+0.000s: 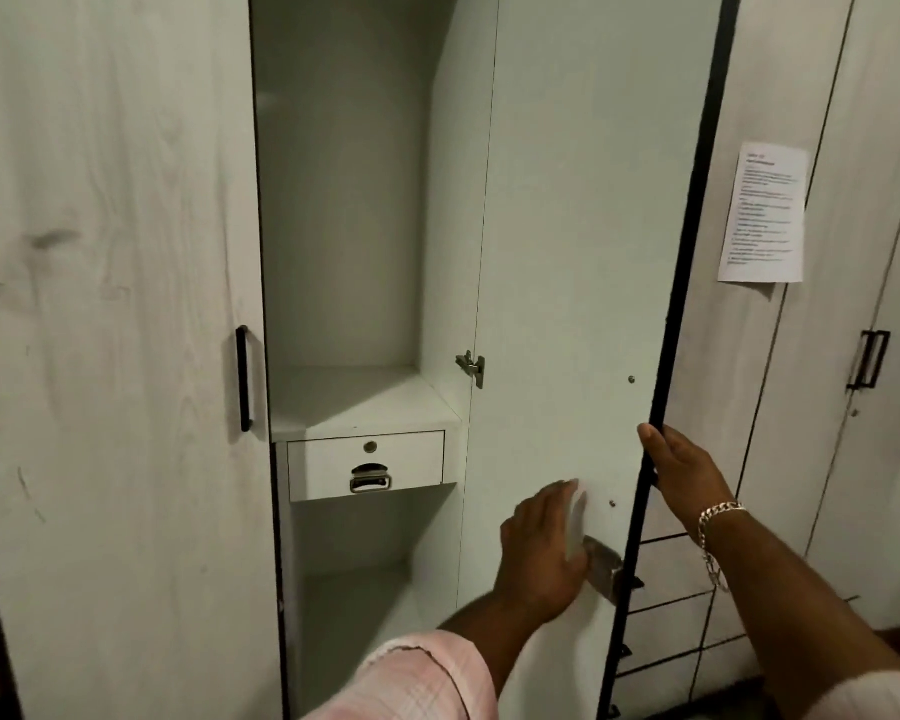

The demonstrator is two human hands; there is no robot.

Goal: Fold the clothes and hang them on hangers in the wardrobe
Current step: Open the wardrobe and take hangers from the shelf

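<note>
Right hand (681,472) grips the open wardrobe door (567,252) edge; left hand (541,553) holds a blurred pale object (575,522)

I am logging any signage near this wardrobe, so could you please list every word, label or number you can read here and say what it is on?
Printed paper sheet stuck to the neighbouring wardrobe door on the right: a heading and many lines of print, all too small and blurred to read.
Nothing else carries text: none shows on the open door, the drawer or the closed left door.
</note>
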